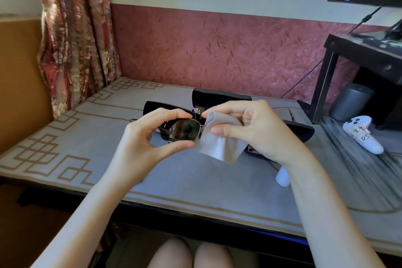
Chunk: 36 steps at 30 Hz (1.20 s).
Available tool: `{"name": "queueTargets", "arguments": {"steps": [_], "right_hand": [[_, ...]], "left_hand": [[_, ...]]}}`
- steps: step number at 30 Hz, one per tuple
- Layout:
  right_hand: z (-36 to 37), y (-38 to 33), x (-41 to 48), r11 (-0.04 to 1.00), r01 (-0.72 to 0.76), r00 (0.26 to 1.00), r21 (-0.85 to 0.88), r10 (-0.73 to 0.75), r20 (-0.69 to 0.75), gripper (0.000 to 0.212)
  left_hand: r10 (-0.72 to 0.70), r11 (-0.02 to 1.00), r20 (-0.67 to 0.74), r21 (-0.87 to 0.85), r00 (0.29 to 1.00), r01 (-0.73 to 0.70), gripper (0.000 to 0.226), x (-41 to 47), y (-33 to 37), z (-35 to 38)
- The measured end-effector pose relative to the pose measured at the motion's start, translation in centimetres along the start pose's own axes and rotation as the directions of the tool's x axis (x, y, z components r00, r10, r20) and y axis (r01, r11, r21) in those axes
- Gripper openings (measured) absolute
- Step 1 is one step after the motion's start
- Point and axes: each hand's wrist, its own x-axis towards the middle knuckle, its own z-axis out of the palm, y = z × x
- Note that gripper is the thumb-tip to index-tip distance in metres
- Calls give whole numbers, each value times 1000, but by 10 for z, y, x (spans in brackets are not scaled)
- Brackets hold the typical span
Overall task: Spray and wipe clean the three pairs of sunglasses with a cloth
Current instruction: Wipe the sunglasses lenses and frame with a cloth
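Observation:
My left hand (pixel 150 135) pinches a metal-framed pair of sunglasses (pixel 180 129) by the rim of one dark lens, lifted above the table. My right hand (pixel 250 125) grips a pale grey cloth (pixel 219 141) folded over the other lens, which is hidden. Behind my hands lies a black-framed pair of sunglasses (pixel 167 107) on the table. A white spray bottle (pixel 282 177) pokes out from under my right forearm, mostly hidden.
A black glasses case (pixel 219 95) stands behind my hands and another black case (pixel 302 129) lies to the right. The grey patterned table mat (pixel 87 137) covers the table. At the right stand a dark shelf (pixel 359 50), a grey cylinder (pixel 350 102) and a white controller (pixel 363 135).

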Motion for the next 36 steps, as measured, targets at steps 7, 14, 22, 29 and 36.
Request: {"name": "queueTargets", "arguments": {"steps": [7,14,22,29,36], "right_hand": [[12,-7,6,966,-9,1000,-258,8,-3,25],[9,-2,0,976,-79,988,-203,50,-143,29],[16,-1,-2,987,-25,989,-160,2,-147,7],[27,1,1,989,48,982,-142,-73,-173,7],[39,-2,3,984,4,992,-179,-28,-127,6]], "left_hand": [[9,1000,1,1,1000,-9,41,-4,-4,0],[8,1000,-3,10,1000,-8,40,-4,-5,-1],[-10,1000,-2,19,1000,10,40,-5,-5,0],[4,999,-18,35,1000,-3,43,-5,-5,-1],[23,997,29,75,999,-25,70,-6,-8,1]]}}
